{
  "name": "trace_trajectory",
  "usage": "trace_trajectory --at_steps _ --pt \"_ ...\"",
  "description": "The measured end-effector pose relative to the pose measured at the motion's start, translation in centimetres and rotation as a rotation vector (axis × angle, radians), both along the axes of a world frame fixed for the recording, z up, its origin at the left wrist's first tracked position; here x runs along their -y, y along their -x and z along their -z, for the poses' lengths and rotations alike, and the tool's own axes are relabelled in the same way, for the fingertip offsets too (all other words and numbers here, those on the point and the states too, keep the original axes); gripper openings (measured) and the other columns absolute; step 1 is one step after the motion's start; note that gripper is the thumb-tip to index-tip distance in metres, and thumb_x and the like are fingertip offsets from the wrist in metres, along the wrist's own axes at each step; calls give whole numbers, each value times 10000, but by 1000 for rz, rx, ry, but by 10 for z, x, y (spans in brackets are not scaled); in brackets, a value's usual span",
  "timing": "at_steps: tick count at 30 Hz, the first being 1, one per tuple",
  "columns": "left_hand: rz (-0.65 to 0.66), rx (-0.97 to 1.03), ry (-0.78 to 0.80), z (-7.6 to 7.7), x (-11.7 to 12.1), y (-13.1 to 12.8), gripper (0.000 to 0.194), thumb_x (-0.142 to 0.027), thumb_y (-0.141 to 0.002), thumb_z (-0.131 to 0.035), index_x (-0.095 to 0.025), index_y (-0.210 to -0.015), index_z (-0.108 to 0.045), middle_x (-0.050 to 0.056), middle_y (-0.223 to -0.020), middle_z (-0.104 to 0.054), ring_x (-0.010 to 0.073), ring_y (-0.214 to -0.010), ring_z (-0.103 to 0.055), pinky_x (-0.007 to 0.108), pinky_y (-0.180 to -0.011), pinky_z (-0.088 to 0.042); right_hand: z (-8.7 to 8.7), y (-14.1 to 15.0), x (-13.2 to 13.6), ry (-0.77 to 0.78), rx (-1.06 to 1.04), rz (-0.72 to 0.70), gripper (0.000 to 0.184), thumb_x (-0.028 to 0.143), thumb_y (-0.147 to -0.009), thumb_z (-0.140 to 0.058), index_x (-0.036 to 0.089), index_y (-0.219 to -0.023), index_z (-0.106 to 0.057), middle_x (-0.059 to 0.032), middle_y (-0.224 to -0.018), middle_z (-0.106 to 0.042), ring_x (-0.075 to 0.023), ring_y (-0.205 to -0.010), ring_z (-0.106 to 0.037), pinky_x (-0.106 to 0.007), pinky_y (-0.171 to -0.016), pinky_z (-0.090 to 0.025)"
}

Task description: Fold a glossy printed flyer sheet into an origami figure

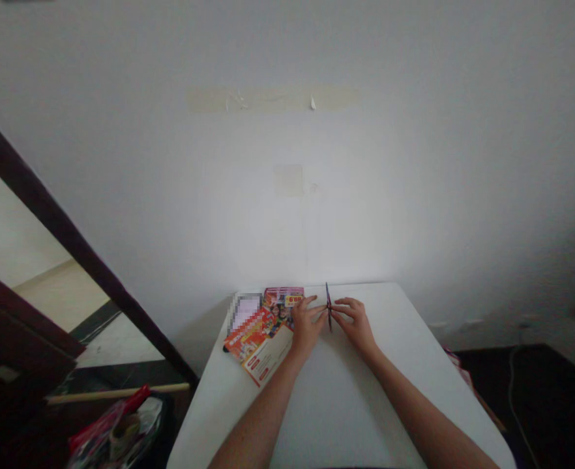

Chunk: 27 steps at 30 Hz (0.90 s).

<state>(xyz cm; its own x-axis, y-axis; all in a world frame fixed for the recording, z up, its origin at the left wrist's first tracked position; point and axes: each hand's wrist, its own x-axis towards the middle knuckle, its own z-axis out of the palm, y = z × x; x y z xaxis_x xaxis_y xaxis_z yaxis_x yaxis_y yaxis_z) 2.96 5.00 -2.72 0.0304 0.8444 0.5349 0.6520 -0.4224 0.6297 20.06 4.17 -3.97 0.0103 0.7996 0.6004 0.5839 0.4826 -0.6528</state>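
Observation:
Both my hands meet over the far part of a white table (pixel 326 404). Between them stands a thin dark flat piece (pixel 329 296), seen edge-on and upright; its kind does not show. My left hand (pixel 308 320) pinches it from the left, and my right hand (pixel 354 320) pinches it from the right. Just left of my left hand lies a colourful printed leaflet (pixel 263 342), orange and cream. A second print with a purple top edge (pixel 282 292) is behind it, and a pixelated rectangular item (pixel 246 309) lies partly under the leaflet.
A pale wall (pixel 292 228) rises right behind the table. On the left are a dark door frame (pixel 96 254), a wooden stick (pixel 121 393) and a bag of assorted things (pixel 121 430). A dark surface with a cable (pixel 512 384) is at the right.

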Motion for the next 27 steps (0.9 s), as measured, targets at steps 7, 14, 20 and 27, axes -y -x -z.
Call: trace_trajectory --at_steps 7,14,20,27 --pt "31 72 -12 1 -1 0 139 -264 -769 -779 -300 -902 -799 68 -1188 -694 276 -1171 -581 545 -1064 -419 5 1 -4 11 -107 -18 280 523 -875 -614 316 -973 -775 -74 -1061 -701 -253 -1058 -598 -461 -993 -435" --pt "69 133 15 -2 1 -1 123 -240 -742 -796 -283 -857 -800 71 -1170 -702 292 -1179 -577 576 -1082 -383 1 2 -4 104 -186 -10 298 562 -820 -658 304 -892 -788 -73 -1065 -707 -266 -1073 -605 -477 -1026 -410" --pt "85 101 42 -4 2 -1 146 -232 -756 -782 -300 -883 -804 64 -1185 -703 301 -1210 -551 576 -1082 -375 3 0 -7 129 -221 -14 289 565 -772 -705 298 -847 -787 -71 -1077 -706 -272 -1089 -606 -475 -1033 -408" --pt "77 72 41 -2 2 -3 154 -213 -762 -767 -296 -887 -800 63 -1166 -711 295 -1212 -556 583 -1092 -368 9 -3 -11 124 -219 -23 285 557 -776 -700 294 -848 -784 -73 -1063 -708 -269 -1079 -616 -470 -1019 -429"
